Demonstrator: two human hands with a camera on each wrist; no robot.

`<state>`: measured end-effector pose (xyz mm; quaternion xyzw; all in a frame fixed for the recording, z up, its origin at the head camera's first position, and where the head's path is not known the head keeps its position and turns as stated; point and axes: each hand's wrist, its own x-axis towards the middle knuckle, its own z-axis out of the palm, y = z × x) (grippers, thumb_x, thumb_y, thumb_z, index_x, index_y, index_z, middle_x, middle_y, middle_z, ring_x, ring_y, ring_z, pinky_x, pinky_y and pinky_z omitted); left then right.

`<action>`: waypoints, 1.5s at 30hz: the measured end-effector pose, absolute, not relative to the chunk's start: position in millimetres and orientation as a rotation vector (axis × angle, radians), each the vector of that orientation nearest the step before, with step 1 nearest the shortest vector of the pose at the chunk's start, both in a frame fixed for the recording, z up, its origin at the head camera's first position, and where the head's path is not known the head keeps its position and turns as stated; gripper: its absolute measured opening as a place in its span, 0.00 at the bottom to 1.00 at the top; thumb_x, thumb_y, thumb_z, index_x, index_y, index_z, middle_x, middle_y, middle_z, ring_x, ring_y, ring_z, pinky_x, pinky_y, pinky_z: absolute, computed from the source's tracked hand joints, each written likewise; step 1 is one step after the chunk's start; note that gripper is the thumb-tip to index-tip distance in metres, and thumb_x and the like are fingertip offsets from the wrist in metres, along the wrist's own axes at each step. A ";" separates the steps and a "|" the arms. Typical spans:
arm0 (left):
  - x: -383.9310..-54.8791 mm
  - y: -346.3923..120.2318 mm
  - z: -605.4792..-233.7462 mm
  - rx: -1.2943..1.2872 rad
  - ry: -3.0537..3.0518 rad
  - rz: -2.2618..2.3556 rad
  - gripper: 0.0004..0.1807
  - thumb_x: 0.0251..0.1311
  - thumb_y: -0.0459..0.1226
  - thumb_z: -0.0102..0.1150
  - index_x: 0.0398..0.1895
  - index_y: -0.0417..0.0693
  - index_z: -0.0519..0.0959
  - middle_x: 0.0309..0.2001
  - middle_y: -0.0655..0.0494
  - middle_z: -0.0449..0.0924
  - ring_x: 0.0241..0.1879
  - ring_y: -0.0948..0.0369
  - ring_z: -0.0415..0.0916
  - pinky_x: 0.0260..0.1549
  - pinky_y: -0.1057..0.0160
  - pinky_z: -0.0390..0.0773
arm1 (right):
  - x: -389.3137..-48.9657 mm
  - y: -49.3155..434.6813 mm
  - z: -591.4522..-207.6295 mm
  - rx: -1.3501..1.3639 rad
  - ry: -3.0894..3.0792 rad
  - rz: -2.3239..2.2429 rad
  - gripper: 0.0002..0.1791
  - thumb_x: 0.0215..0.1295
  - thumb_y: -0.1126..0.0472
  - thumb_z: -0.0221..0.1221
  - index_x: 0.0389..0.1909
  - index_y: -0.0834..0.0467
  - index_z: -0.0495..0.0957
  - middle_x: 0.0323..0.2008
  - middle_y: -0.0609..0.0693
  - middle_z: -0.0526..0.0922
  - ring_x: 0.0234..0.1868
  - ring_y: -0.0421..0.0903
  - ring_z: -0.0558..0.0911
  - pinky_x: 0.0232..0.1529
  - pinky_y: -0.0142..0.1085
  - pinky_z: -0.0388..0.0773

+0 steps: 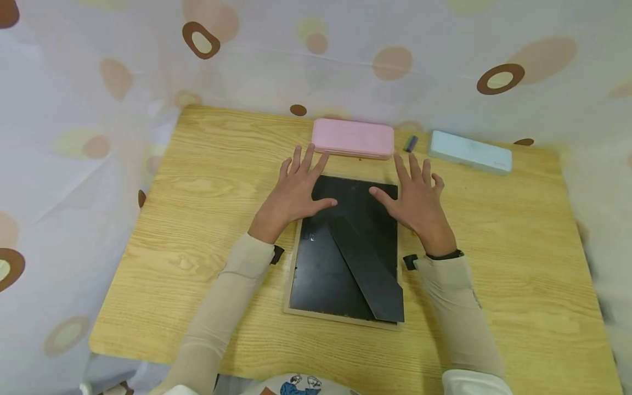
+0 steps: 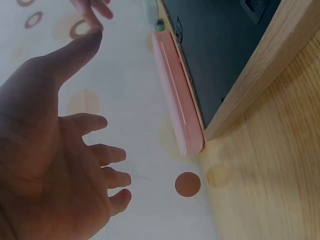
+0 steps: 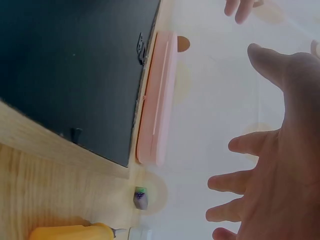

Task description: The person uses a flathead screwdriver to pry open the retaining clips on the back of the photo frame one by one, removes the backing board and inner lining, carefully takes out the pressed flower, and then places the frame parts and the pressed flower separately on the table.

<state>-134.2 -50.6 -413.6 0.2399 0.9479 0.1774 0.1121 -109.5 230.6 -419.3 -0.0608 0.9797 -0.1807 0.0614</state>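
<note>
A picture frame (image 1: 316,280) with a light wooden rim lies back side up on the table. On its black backing, a black easel stand (image 1: 367,269) runs slantwise toward the lower right corner. My left hand (image 1: 294,192) is over the upper left edge, fingers spread and thumb pointing inward. Opposite it, my right hand (image 1: 419,206) spreads its fingers over the upper right edge. Both palms appear empty in the wrist views, raised above the frame. Small dark metal clips (image 3: 141,49) show along the backing's edge.
Beyond the frame lies a pink pencil case (image 1: 353,138). To its right are a small dark eraser-like piece (image 1: 411,144) and a light blue case (image 1: 470,152). A yellow-handled screwdriver (image 3: 75,232) lies right of the frame, mostly behind the right hand in the head view. A patterned curtain (image 1: 345,55) borders the table.
</note>
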 end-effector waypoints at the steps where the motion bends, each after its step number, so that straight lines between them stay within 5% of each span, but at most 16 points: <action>1: -133.9 -50.8 -413.7 0.705 2.781 0.525 0.57 0.61 0.65 0.57 0.82 0.56 0.38 0.81 0.47 0.25 0.78 0.47 0.19 0.73 0.43 0.36 | -109.2 230.7 -419.4 -0.182 2.961 -0.546 0.54 0.65 0.23 0.44 0.82 0.50 0.38 0.79 0.63 0.38 0.77 0.68 0.33 0.66 0.69 0.36; 17: -132.7 -52.6 -419.5 0.714 2.717 0.596 0.56 0.62 0.63 0.58 0.82 0.52 0.40 0.81 0.43 0.31 0.78 0.45 0.23 0.73 0.43 0.36 | -107.0 248.9 -415.0 -0.116 2.937 -0.517 0.55 0.66 0.24 0.44 0.81 0.53 0.38 0.78 0.66 0.42 0.77 0.71 0.38 0.65 0.69 0.37; 22: -127.7 -61.1 -423.5 0.730 2.643 0.611 0.54 0.62 0.61 0.60 0.81 0.45 0.46 0.81 0.45 0.39 0.79 0.46 0.34 0.73 0.44 0.42 | -102.4 256.7 -414.5 -0.089 2.910 -0.567 0.53 0.69 0.27 0.43 0.81 0.54 0.36 0.78 0.67 0.45 0.76 0.69 0.44 0.65 0.70 0.39; 26: -120.2 -72.0 -426.2 0.729 2.593 0.692 0.48 0.64 0.57 0.62 0.79 0.43 0.55 0.78 0.46 0.51 0.77 0.49 0.49 0.72 0.48 0.51 | -97.4 263.6 -411.2 -0.053 2.891 -0.653 0.51 0.70 0.30 0.45 0.80 0.59 0.44 0.73 0.69 0.57 0.70 0.69 0.61 0.64 0.70 0.48; 30: -109.2 -82.7 -429.7 0.708 2.585 0.768 0.39 0.66 0.53 0.62 0.74 0.43 0.65 0.69 0.47 0.70 0.68 0.51 0.69 0.65 0.51 0.67 | -90.3 275.7 -413.2 -0.045 2.874 -0.724 0.44 0.72 0.34 0.48 0.74 0.64 0.60 0.61 0.68 0.75 0.56 0.66 0.78 0.54 0.63 0.71; 34: -99.6 -89.5 -435.1 0.767 2.622 0.768 0.30 0.67 0.49 0.62 0.67 0.42 0.74 0.54 0.50 0.83 0.52 0.54 0.81 0.52 0.54 0.78 | -83.8 291.1 -417.4 -0.043 2.882 -0.728 0.35 0.75 0.41 0.51 0.67 0.67 0.69 0.52 0.66 0.82 0.48 0.62 0.83 0.43 0.57 0.78; 40: -85.5 -95.8 -442.3 0.909 2.694 0.800 0.15 0.64 0.42 0.66 0.49 0.42 0.84 0.31 0.59 0.83 0.30 0.63 0.79 0.33 0.62 0.79 | -79.8 308.8 -423.7 0.053 2.898 -0.752 0.30 0.76 0.45 0.51 0.63 0.67 0.73 0.50 0.67 0.83 0.46 0.63 0.83 0.42 0.57 0.78; 45: -70.8 -103.0 -453.9 0.982 2.704 0.815 0.16 0.60 0.42 0.70 0.47 0.42 0.84 0.36 0.56 0.80 0.34 0.62 0.77 0.36 0.61 0.79 | -75.1 313.9 -439.2 0.121 2.846 -0.745 0.31 0.75 0.42 0.50 0.58 0.67 0.75 0.46 0.66 0.83 0.42 0.61 0.82 0.39 0.53 0.78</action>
